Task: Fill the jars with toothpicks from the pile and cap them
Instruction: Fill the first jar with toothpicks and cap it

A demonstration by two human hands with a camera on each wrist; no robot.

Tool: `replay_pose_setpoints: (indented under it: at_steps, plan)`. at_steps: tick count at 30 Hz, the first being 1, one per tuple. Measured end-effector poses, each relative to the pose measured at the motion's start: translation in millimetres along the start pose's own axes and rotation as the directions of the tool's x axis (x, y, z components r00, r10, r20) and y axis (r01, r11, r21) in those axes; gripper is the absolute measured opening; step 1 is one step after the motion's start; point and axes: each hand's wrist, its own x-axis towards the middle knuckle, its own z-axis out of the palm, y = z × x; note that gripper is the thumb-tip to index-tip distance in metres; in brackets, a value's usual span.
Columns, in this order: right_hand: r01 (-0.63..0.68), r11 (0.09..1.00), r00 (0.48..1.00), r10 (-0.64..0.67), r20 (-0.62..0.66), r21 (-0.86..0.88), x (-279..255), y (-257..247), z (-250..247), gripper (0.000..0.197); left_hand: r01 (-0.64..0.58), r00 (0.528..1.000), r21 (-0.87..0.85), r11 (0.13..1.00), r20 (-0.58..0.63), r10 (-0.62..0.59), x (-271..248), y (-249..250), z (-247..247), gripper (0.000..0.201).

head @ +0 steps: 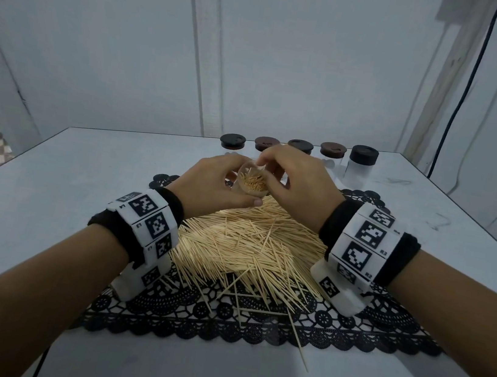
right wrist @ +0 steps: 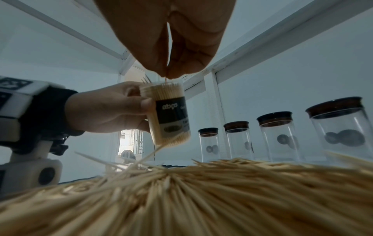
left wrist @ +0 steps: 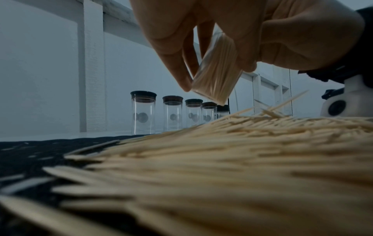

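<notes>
My left hand (head: pixel 225 183) grips a clear jar (head: pixel 252 181) packed with toothpicks, tilted toward me just above the far edge of the toothpick pile (head: pixel 248 246). The jar (right wrist: pixel 170 115) carries a dark label and has no cap on. My right hand (head: pixel 264 159) hovers over its mouth, thumb and finger pinched together (right wrist: pixel 167 74) on a thin toothpick that points down into the jar. From the left wrist, the jar (left wrist: pixel 217 70) shows between my curled fingers (left wrist: pixel 179 67), full of toothpicks.
Several capped clear jars (head: pixel 300 146) stand in a row at the table's far edge, seen as jars (right wrist: pixel 339 127) with grey discs on them. A black lace mat (head: pixel 222 322) lies under the pile, with loose toothpicks (head: pixel 299 339) scattered toward me.
</notes>
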Motion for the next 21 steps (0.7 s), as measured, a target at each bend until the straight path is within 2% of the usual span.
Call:
replay_pose_setpoints:
  at_steps: [2, 6, 11, 14, 16, 21]
  plan:
    - [-0.014, 1.000, 1.000, 0.014, 0.001, 0.023, 0.3, -0.9, -2.0, 0.008, -0.003, 1.000, -0.009, 1.000, 0.000, 0.003, 0.1, 0.0, 0.0, 0.053]
    - [0.013, 0.999, 1.000, -0.012, 0.025, -0.041, 0.3, 0.7, -0.3, 0.016, -0.009, 1.000, -0.008, 1.000, -0.006, 0.009, -0.4, 1.0, 0.1, 0.053]
    - [0.092, 0.996, 0.990, -0.089, -0.112, 0.022, -2.0, 1.5, 3.2, 0.025, 0.004, 1.000, -0.032, 0.999, -0.016, -0.005, -0.5, 1.0, 0.6, 0.049]
    - [0.166, 0.984, 0.986, -0.168, -0.022, -0.060, -4.2, 1.7, 3.8, 0.031, 0.003, 0.999, -0.060, 0.998, -0.032, -0.005, -1.3, 2.7, 0.5, 0.046]
    - [0.133, 0.986, 0.991, -0.136, -0.017, -0.104, -3.9, 2.8, 4.7, 0.028, 0.008, 0.999, -0.062, 0.998, -0.035, -0.011, -1.5, 3.4, 0.1, 0.046]
    - [0.034, 0.996, 0.988, -0.046, -0.146, -0.084, -2.7, 5.2, 4.0, 0.031, 0.017, 0.999, -0.047, 0.999, -0.029, -0.019, -1.6, 2.7, -0.3, 0.049]
